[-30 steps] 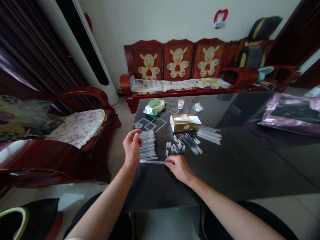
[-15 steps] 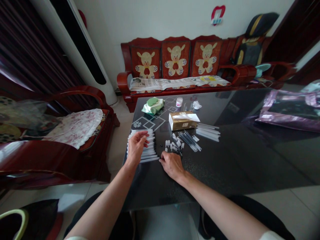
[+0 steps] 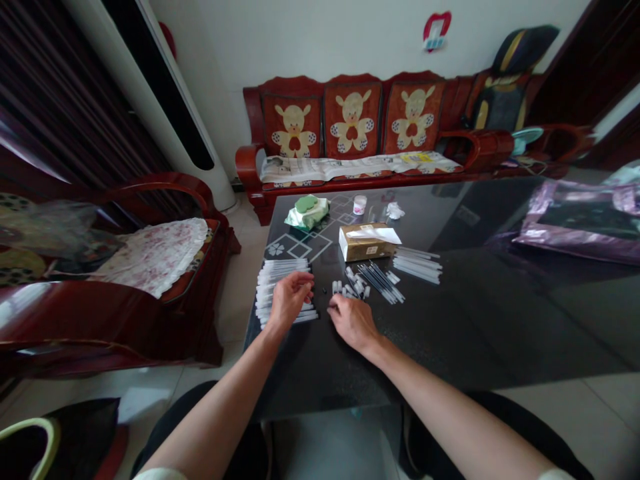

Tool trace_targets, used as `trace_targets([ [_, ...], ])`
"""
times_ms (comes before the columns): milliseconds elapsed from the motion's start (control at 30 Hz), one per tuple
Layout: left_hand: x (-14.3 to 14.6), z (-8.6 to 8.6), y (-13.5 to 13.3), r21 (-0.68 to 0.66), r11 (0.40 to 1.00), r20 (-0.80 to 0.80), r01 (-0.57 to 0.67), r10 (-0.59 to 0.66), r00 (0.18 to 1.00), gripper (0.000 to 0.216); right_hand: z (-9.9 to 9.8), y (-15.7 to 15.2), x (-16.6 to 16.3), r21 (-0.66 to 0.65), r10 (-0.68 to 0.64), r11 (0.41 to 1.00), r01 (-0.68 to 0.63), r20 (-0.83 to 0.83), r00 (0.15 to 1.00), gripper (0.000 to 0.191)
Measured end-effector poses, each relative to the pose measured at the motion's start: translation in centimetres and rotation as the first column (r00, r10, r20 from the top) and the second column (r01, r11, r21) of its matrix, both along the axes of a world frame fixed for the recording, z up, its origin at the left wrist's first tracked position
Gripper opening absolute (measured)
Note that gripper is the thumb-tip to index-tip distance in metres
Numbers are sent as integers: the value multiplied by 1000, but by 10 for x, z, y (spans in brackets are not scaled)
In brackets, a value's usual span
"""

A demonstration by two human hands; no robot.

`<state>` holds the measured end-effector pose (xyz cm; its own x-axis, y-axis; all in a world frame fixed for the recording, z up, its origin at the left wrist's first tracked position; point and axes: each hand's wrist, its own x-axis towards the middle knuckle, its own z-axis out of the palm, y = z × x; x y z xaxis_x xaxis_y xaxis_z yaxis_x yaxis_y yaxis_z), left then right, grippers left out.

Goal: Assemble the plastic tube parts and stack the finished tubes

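Note:
My left hand (image 3: 291,297) hovers over the right part of a row of white pens (image 3: 270,283), its fingers loosely curved and apart, with nothing visible in them. The pens lie side by side at the table's left edge. My right hand (image 3: 353,325) rests low on the table just in front of a loose cluster of white pen caps (image 3: 346,289). Its fingers are pinched together, and what they hold, if anything, is hidden. Right of the caps lie thin dark ink refills (image 3: 381,283). Beyond them are clear-white pen barrels (image 3: 417,267).
On the dark glossy table (image 3: 450,320) stand a gold tissue box (image 3: 365,248), a green wipes pack (image 3: 307,212), a small white jar (image 3: 359,205) and a crumpled tissue (image 3: 395,211). A purple plastic package (image 3: 580,227) lies at the right. A wooden sofa (image 3: 310,83) is behind.
My left hand has moved right and a little nearer over the pens. My right hand has shifted slightly right, away from the end of the nearest pen, towards the caps.

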<state>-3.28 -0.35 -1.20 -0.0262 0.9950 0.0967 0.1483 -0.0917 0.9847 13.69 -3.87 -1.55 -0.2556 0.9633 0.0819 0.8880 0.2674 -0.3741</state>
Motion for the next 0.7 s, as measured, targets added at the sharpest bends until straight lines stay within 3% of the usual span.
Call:
trace_targets([
  [133, 11, -3, -6, 107, 991, -356, 77, -34, 934, 20, 18, 11, 46, 86, -167, 981, 175, -91, 982, 22],
  [233, 22, -2, -11, 240, 948, -604, 209, -23, 796, 23, 27, 16, 79, 118, -242, 959, 260, -146, 959, 21],
  [333, 31, -2, -15, 234, 914, -767, 333, -37, 640, 25, 30, 18, 100, 91, -266, 955, 281, -154, 952, 22],
  [467, 33, -4, -15, 198, 920, -879, 339, 13, 478, 28, 26, 17, 105, 41, -230, 971, 237, -118, 966, 21],
  [700, 32, -10, -8, 152, 920, -913, 361, -8, 407, 29, 21, 17, 95, 19, -135, 990, 136, -50, 990, 17],
])
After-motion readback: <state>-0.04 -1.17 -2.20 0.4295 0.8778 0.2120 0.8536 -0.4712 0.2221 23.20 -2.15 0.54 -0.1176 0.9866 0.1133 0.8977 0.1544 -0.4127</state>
